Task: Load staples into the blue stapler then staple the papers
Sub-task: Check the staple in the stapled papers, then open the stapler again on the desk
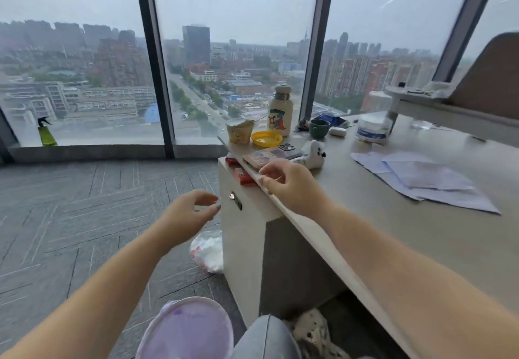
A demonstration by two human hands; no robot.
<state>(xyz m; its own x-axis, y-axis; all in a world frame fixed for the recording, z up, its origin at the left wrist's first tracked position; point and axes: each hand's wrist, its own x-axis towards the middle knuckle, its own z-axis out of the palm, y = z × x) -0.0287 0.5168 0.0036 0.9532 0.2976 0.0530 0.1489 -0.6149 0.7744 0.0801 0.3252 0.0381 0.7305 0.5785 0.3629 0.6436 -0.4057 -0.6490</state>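
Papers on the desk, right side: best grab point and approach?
Take the papers at the near corner that points toward the person, coming in low from the desk's front with the right hand. The sheets lie flat and fanned, overlapping, so a top-down pinch would probably catch only one; sliding fingers under that loose corner should gather the stack.

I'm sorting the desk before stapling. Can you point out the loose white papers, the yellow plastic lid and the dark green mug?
loose white papers (427, 174): head view, middle of the top sheet.
yellow plastic lid (266, 138): head view, its centre.
dark green mug (319, 128): head view, its outer wall.
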